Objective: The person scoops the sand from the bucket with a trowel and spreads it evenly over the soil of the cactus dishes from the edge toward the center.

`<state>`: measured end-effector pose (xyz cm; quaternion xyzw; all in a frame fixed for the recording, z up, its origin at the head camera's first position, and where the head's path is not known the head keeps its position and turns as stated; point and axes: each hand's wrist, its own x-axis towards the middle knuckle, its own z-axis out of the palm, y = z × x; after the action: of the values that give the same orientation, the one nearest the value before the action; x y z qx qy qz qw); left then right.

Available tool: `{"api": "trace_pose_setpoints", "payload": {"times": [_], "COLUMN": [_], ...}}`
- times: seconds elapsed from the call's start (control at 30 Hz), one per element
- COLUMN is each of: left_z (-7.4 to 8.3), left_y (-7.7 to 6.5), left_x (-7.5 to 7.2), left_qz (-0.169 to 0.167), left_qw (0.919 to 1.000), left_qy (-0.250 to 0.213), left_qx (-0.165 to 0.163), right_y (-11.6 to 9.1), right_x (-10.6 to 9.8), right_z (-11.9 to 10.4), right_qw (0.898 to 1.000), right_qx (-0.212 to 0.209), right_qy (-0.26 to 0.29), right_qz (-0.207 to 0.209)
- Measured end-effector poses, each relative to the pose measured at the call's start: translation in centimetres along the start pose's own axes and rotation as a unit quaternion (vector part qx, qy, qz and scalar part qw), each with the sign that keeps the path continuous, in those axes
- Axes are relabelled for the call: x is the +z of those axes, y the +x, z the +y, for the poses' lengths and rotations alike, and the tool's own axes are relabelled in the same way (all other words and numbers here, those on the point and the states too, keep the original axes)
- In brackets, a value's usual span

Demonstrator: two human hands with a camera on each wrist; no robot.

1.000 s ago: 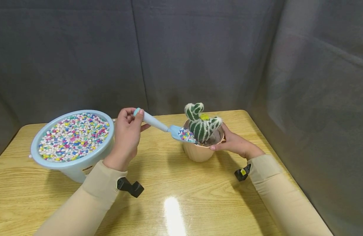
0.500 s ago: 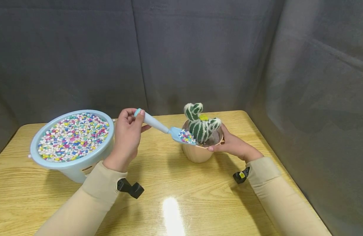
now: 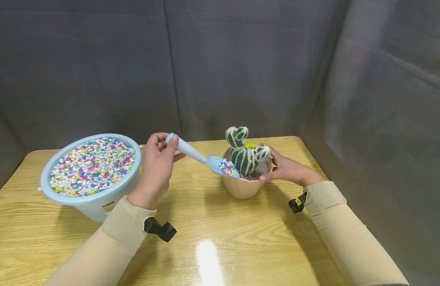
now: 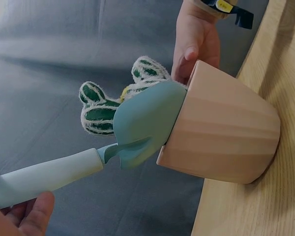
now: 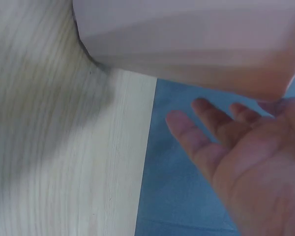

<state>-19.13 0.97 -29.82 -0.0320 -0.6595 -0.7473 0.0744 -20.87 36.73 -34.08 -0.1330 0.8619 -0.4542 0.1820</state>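
My left hand (image 3: 156,167) holds a light blue hand trowel (image 3: 195,152) by the end of its handle, thumb on top. Colourful pebbles (image 3: 228,167) lie in its blade, which tilts down with its tip at the rim of a peach plant pot (image 3: 242,188). A green-and-white woolly toy cactus (image 3: 244,159) with a yellow flower stands in the pot. At the pot's right side is my right hand (image 3: 289,170), its thumb by the rim. In the right wrist view the right fingers (image 5: 189,135) are extended and apart from the pot wall.
A light blue tub (image 3: 95,208) full of multicoloured pebbles (image 3: 93,167) stands at the left of the wooden table (image 3: 241,246). Grey cloth (image 3: 241,67) hangs behind the table and along its right side.
My right hand has eased slightly rightward from the pot, its thumb drawing back along the rim. The trowel stays at the rim with pebbles in it. The head view has shifted a little.
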Motion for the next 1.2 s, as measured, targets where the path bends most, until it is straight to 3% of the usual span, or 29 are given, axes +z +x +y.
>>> {"api": "trace_pose_setpoints", "payload": {"times": [0.43, 0.77, 1.2], "left_z": [-0.5, -0.5, -0.4], "left_y": [0.0, 0.0, -0.3], "left_x": [0.3, 0.4, 0.1], "left_qz": [-0.005, -0.005, -0.007], "left_qw": [0.9999, 0.9999, 0.9999], "left_qy": [-0.014, -0.013, -0.005], "left_qx": [0.007, 0.002, 0.011], "right_y": [0.1, 0.1, 0.2], "right_x": [-0.5, -0.3, 1.3], "right_z": [0.6, 0.7, 0.4], "right_qw": [0.999, 0.999, 0.999], "right_qx": [0.002, 0.01, -0.018], "right_qy": [-0.026, -0.031, -0.013], "right_qz": [-0.034, -0.015, 0.024]}}
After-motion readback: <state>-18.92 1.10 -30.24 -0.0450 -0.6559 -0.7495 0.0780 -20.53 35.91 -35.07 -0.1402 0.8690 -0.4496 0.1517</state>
